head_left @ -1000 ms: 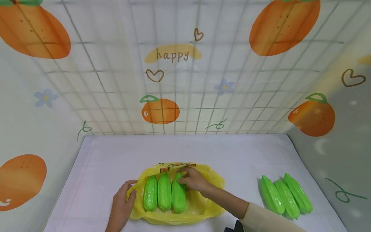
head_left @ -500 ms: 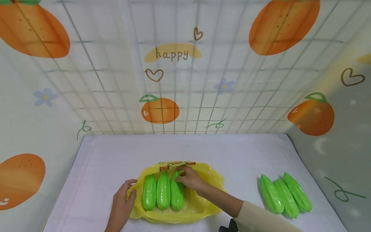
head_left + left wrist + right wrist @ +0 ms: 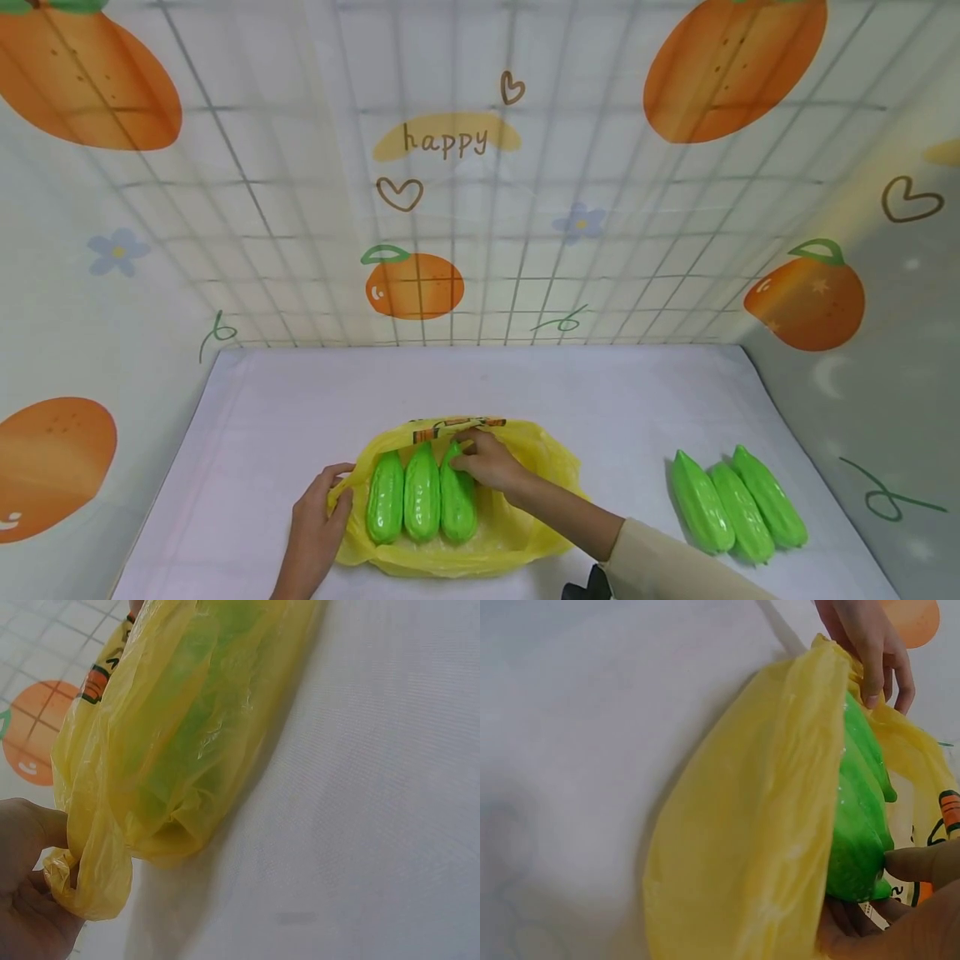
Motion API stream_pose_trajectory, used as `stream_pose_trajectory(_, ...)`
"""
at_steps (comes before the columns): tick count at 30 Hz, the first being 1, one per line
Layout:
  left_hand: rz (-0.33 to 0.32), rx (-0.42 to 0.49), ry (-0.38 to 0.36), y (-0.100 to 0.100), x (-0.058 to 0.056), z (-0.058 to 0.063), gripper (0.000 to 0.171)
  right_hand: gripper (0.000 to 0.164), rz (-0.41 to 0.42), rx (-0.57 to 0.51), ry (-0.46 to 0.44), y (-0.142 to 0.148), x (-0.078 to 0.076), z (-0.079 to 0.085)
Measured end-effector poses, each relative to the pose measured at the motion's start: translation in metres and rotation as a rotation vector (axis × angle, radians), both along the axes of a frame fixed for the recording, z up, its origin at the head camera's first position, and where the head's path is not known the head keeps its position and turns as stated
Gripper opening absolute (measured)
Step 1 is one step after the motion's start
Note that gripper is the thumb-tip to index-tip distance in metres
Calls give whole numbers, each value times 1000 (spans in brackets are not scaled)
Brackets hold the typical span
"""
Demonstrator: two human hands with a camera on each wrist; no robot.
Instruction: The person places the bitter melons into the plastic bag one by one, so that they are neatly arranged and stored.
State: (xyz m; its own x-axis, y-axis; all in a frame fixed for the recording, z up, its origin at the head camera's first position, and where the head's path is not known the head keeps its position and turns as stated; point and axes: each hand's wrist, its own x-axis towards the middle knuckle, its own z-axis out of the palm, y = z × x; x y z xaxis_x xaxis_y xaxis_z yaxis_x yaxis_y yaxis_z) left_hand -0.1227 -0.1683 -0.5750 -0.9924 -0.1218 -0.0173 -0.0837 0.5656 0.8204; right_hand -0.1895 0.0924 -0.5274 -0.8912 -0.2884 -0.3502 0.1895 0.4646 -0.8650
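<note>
A yellow plastic bag lies with its mouth wide at the front middle of the table. Side by side inside it are three glossy, long green toy gourds, each tapering to a tip. My left hand pinches the bag's left rim; the bunched plastic shows between thumb and fingers in the left wrist view. Reaching in from the right, my right hand grips the rightmost green gourd near its pointed top. In the right wrist view the thumb presses that gourd, while the fingers below are partly hidden by the bag.
Three more green gourds lie together on the white table at the right. Grid-patterned cloth walls with printed oranges rise behind the table and at both sides. A dark object shows beside the right sleeve at the front.
The right hand and the rightmost gourd have shifted slightly left, closer to the other two in the bag. The left hand keeps its place at the rim.
</note>
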Motion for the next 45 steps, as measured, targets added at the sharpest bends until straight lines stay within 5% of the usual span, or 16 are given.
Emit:
stream_pose_trajectory(19,4,-4,-9,-2,-1,2,29,55,11,52,25,4,5,11)
stream_pose_trajectory(30,8,-7,-8,-1,-1,3,29,53,10,69,56,17,11,29)
stream_pose_trajectory(45,6,4,-5,-3,0,0,29,32,79,-64,77,63,15,71)
